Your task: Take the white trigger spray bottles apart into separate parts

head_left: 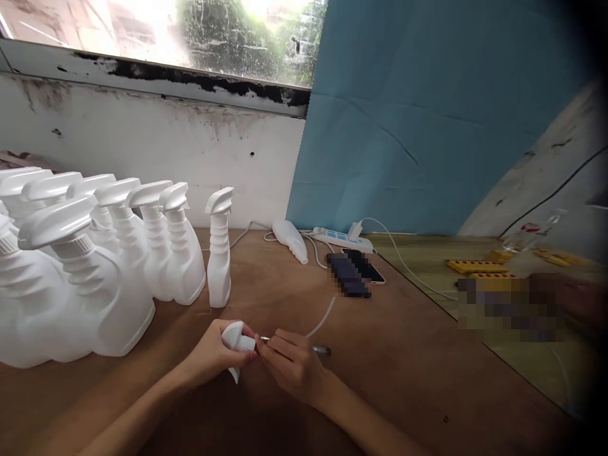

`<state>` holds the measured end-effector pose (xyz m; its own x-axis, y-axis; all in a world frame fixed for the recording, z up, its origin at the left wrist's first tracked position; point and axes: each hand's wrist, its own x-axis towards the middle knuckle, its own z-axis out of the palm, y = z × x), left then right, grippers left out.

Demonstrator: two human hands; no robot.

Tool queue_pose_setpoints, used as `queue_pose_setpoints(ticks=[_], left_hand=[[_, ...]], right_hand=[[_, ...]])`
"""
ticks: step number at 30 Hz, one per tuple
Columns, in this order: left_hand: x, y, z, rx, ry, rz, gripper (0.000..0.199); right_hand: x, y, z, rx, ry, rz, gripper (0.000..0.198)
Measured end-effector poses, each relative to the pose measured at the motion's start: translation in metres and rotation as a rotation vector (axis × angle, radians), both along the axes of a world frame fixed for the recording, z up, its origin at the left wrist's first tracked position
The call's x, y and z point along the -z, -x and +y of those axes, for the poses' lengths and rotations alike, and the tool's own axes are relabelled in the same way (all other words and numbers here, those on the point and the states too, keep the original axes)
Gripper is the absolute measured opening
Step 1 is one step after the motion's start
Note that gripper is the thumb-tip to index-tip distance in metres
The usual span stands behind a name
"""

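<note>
My left hand [216, 358] grips a white spray trigger head [234, 335], its ribbed collar turned to the right and its trigger hanging below. My right hand [297, 367] is closed round a slim screwdriver-like tool [323, 350]. The dark, glassy handle end pokes out on the right, and a bit of shiny shaft shows by the fingertips, close to the collar. Fingers hide whether the tool touches the collar. Just beyond my left hand, a white spray bottle [219, 266] stands upright with its head on.
Several white spray bottles [114, 285] crowd the left side. Towards the wall lie a headless white bottle [291, 240], a power strip [342, 239] with cables, and two phones [363, 266]. At the right are yellow pieces [477, 266], a clear bottle [532, 234] and another person's blurred hand [570, 294].
</note>
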<state>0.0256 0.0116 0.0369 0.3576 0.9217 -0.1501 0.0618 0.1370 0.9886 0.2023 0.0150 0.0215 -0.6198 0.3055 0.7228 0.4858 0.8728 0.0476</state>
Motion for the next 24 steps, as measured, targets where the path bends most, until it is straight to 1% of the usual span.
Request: queue_pose_setpoints(ticks=[4,6,7,8,9,10,11,13,14,16,18,21,24], left_hand=[[-0.01,0.003,0.002,0.088,-0.02,0.046,0.015],[-0.021,0.012,0.004,0.123,-0.043,0.099,0.013],[-0.028,0.02,0.005,0.103,-0.063,0.142,0.013],[-0.036,0.029,0.004,0.052,-0.096,0.207,0.013],[-0.045,0.039,0.003,-0.047,-0.126,0.277,0.014],[-0.053,0.049,0.0,-0.157,-0.132,0.313,0.017],[-0.06,0.058,-0.004,-0.215,-0.139,0.324,0.021],[-0.071,0.069,-0.016,-0.28,-0.116,0.271,0.026],[-0.073,0.07,-0.021,-0.29,-0.099,0.219,0.029],[-0.072,0.066,-0.03,-0.257,-0.056,0.083,0.032],[-0.064,0.055,-0.031,-0.197,-0.011,-0.079,0.032],[-0.046,0.037,-0.019,-0.184,0.065,-0.292,0.034],[-0.031,0.022,-0.002,-0.183,0.2,-0.4,0.039]], right_hand=[[-0.005,0.002,-0.004,-0.058,0.032,0.0,0.017],[-0.008,-0.003,-0.004,-0.077,0.029,0.007,0.019],[-0.01,-0.008,-0.004,-0.08,0.026,0.023,0.021],[-0.013,-0.014,-0.002,-0.075,0.032,0.044,0.022],[-0.016,-0.021,0.0,-0.066,0.043,0.068,0.024],[-0.019,-0.028,0.002,-0.042,0.07,0.096,0.025],[-0.021,-0.033,0.004,-0.017,0.109,0.097,0.025],[-0.024,-0.036,0.008,0.03,0.156,0.071,0.023],[-0.024,-0.032,0.008,0.042,0.167,0.037,0.024],[-0.018,-0.014,0.007,0.032,0.166,-0.059,0.027],[-0.008,0.011,0.001,-0.036,0.123,-0.175,0.029],[0.009,0.046,-0.009,-0.131,0.08,-0.254,0.023],[0.014,0.059,-0.015,-0.188,0.069,-0.261,0.018]])
